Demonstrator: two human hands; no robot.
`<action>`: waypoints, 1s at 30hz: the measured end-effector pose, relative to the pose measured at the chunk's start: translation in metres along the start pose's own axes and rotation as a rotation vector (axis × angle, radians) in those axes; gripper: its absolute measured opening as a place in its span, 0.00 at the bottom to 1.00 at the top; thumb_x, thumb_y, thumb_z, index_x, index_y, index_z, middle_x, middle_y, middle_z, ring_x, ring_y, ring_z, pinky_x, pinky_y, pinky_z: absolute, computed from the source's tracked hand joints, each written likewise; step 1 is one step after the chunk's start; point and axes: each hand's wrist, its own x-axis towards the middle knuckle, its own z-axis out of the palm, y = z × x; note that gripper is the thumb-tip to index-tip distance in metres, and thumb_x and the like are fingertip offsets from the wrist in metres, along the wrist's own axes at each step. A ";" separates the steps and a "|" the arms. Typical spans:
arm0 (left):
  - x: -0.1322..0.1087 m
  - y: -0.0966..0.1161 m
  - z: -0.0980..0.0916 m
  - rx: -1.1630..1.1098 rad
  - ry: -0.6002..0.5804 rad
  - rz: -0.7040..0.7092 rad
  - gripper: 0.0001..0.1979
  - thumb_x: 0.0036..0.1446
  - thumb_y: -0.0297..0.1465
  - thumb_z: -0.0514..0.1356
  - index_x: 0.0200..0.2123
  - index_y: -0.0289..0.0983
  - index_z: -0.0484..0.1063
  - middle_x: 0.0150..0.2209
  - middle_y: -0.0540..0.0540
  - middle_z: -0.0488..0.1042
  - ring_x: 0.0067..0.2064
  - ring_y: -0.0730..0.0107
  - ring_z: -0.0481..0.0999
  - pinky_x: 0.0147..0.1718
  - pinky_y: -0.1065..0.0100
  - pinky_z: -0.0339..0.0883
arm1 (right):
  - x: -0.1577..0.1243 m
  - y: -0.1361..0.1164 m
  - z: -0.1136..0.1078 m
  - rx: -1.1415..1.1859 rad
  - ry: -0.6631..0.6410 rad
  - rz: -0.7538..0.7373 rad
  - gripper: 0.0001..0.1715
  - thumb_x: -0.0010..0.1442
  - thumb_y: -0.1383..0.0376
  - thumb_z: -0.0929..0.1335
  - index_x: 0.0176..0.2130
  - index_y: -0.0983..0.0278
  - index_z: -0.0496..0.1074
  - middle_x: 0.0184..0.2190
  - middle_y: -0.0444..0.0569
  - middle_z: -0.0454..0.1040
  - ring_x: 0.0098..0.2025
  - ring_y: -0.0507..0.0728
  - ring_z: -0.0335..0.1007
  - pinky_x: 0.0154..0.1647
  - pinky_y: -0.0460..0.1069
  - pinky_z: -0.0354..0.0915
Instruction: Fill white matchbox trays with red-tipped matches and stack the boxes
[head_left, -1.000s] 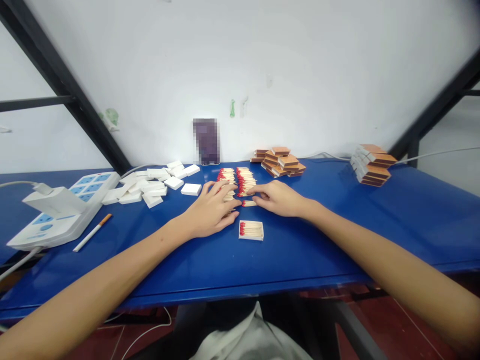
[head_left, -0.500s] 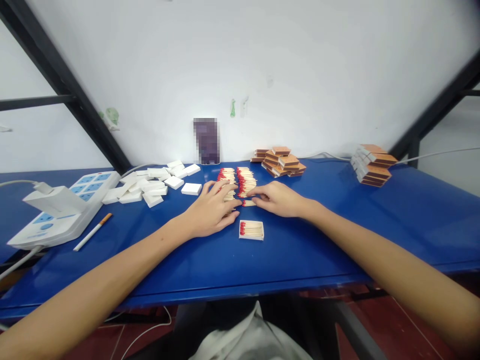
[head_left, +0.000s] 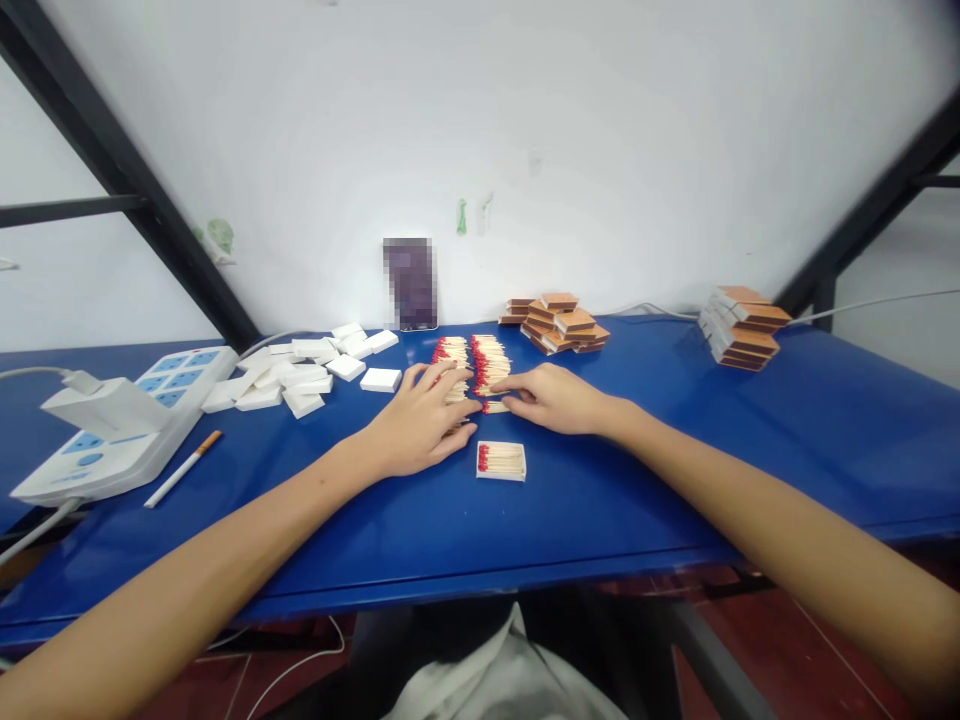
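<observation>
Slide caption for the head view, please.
Left hand and right hand at two rows of matches; white tray nearer the camera.

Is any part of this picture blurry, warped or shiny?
Head view: phone-like slab blocked into coarse pixels; head view: black posts slant steeply, perhaps lens distortion; head view: soft, pale sheen on the blue table; head view: piled matches too fine to count.

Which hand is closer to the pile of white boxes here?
Left. The left hand, over the left row of matches, is just right and slightly in front of the white boxes; the right hand is farther right, at the right row of matches.
</observation>
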 end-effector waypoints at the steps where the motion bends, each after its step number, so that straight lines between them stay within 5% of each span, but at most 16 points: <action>1: 0.000 0.000 0.000 -0.002 -0.001 0.000 0.17 0.69 0.38 0.51 0.53 0.40 0.75 0.61 0.35 0.65 0.62 0.43 0.61 0.57 0.41 0.54 | 0.000 0.000 0.000 -0.001 0.000 0.000 0.21 0.66 0.63 0.64 0.55 0.63 0.77 0.32 0.50 0.80 0.30 0.53 0.70 0.34 0.46 0.57; 30: 0.000 -0.001 0.001 -0.074 0.002 -0.018 0.17 0.68 0.38 0.53 0.53 0.41 0.75 0.61 0.35 0.65 0.63 0.42 0.60 0.58 0.39 0.52 | 0.001 -0.001 -0.001 0.008 -0.010 -0.008 0.19 0.67 0.64 0.63 0.52 0.64 0.78 0.28 0.48 0.79 0.25 0.52 0.66 0.31 0.47 0.54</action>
